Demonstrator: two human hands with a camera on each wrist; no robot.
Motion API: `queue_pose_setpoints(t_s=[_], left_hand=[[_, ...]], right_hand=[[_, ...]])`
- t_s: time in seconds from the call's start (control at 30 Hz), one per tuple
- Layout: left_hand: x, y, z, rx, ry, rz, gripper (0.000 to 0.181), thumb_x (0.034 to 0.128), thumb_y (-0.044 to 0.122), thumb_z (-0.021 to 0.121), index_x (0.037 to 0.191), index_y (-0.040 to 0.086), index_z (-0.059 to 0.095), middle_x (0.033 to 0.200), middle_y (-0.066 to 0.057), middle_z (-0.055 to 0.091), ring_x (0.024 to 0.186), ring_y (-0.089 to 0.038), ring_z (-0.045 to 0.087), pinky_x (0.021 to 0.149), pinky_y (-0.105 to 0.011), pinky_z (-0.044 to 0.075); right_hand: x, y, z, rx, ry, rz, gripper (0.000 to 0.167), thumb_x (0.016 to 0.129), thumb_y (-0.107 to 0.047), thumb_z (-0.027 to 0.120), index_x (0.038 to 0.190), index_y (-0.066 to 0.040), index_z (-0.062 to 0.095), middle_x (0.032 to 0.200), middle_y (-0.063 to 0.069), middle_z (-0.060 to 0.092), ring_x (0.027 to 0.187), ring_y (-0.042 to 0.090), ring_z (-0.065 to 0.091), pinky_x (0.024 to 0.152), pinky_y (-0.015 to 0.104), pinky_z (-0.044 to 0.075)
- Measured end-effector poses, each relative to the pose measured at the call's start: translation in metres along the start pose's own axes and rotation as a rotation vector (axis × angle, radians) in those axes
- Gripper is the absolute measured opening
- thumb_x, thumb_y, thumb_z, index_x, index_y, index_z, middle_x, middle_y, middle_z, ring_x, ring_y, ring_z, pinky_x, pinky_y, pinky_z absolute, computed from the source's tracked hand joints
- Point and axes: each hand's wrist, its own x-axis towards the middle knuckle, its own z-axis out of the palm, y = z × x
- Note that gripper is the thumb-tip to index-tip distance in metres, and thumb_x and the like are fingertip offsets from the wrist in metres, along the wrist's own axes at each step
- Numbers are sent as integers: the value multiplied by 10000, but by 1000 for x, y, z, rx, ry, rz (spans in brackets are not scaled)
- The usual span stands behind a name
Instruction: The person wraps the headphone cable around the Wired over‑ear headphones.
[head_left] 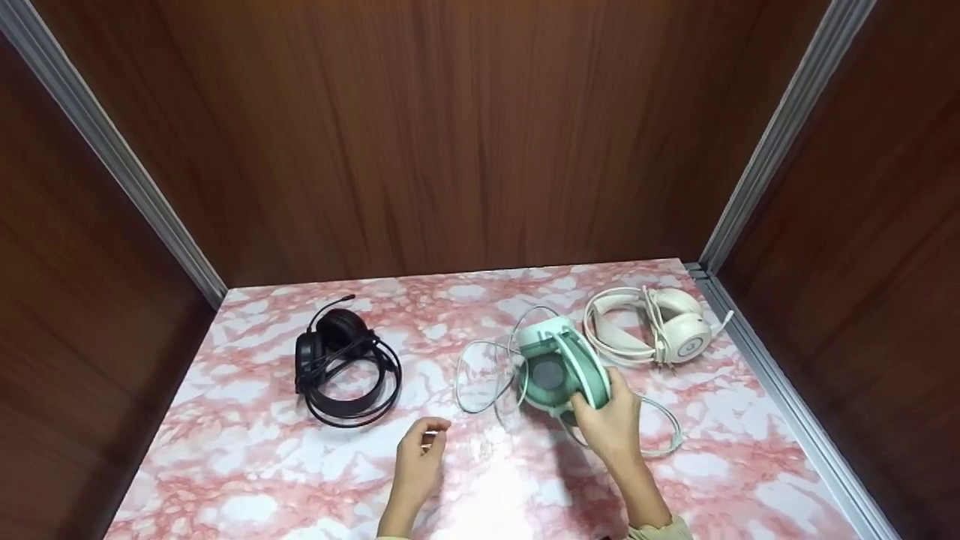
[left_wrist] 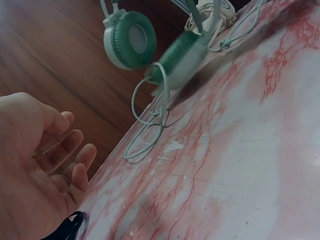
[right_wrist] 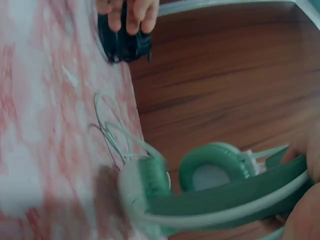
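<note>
My right hand [head_left: 611,420] grips the headband of a green and white headset [head_left: 581,364], thumb on one side and fingers round the other. In the left wrist view the headset's ear cup [left_wrist: 131,40] hangs above the table. Its pale cable [head_left: 474,409] trails in loose loops on the tabletop to the left, with another loop right of the wrist. My left hand [head_left: 420,457] holds nothing; its fingers bend loosely over the table, apart from the headset. The black headset [head_left: 345,367] lies beyond and left of that hand.
A cream-white headset [head_left: 682,334], its cable bundled round it, lies at the back right, close to the green one. The pink-and-white marbled table [head_left: 247,480] is bounded by brown wood-grain panels [head_left: 450,150] behind and at both sides, with metal rails [head_left: 795,427] along the corners.
</note>
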Motion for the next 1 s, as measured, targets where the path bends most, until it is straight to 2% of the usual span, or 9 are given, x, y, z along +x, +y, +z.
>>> queue_pose_setpoints(t_s=[0.13,0.27,0.37,0.5,0.6,0.67,0.77,0.87,1.0], left_hand=[[0,-4,3,16,-5,49,137,909,-88,557,998,-24,639,959,-110,628,814,-222,602,696,-266,480],[3,-18,10,55,-25,95,151,898,-55,600,1003,42,651,987,-112,626,863,-235,600,687,-268,472],[6,-22,15,83,-42,155,226,865,-21,660,1042,120,656,1040,-80,615,942,-225,573,754,-331,478],[4,-18,24,115,-65,277,424,810,27,727,1202,148,619,1202,-34,568,1123,-242,525,902,-477,454],[3,-14,31,157,-73,343,493,827,93,730,1293,147,578,1314,-20,518,1231,-250,481,1009,-490,390],[3,-11,36,174,-62,381,424,869,126,707,1278,136,597,1327,-23,518,1253,-258,468,1050,-464,351],[3,-9,43,172,-5,468,242,898,112,681,1139,111,662,1234,-38,591,1203,-278,514,1035,-456,364],[3,-3,50,108,35,561,129,878,42,691,990,106,683,1034,-28,662,1032,-230,604,931,-396,453],[-2,10,60,-14,2,637,167,875,-36,665,981,92,669,860,-12,634,784,-132,614,698,-287,525]], right_hand=[[6,-12,-14,74,41,-66,299,625,131,682,887,-3,625,664,36,595,580,169,521,531,235,428],[12,-26,-28,163,52,-28,273,628,162,639,846,0,618,574,-17,511,523,118,451,480,223,376],[13,-36,-35,214,46,16,230,657,170,626,841,33,606,541,-38,461,498,91,406,465,227,350],[12,-46,-41,307,31,83,187,708,170,623,858,62,591,534,-49,410,478,64,360,451,219,327],[11,-52,-42,384,39,127,173,723,170,619,857,66,588,543,-42,408,479,56,357,444,210,323],[11,-53,-41,436,48,142,180,722,172,617,868,70,591,565,-29,436,496,61,382,452,205,342],[9,-53,-40,527,56,166,192,722,182,600,882,77,584,549,-17,454,473,65,412,433,196,362],[6,-51,-36,601,75,174,193,720,198,573,873,82,568,516,-15,446,432,62,418,399,184,361],[1,-48,-25,575,111,128,213,701,214,566,880,98,579,585,4,516,503,79,477,446,192,417]])
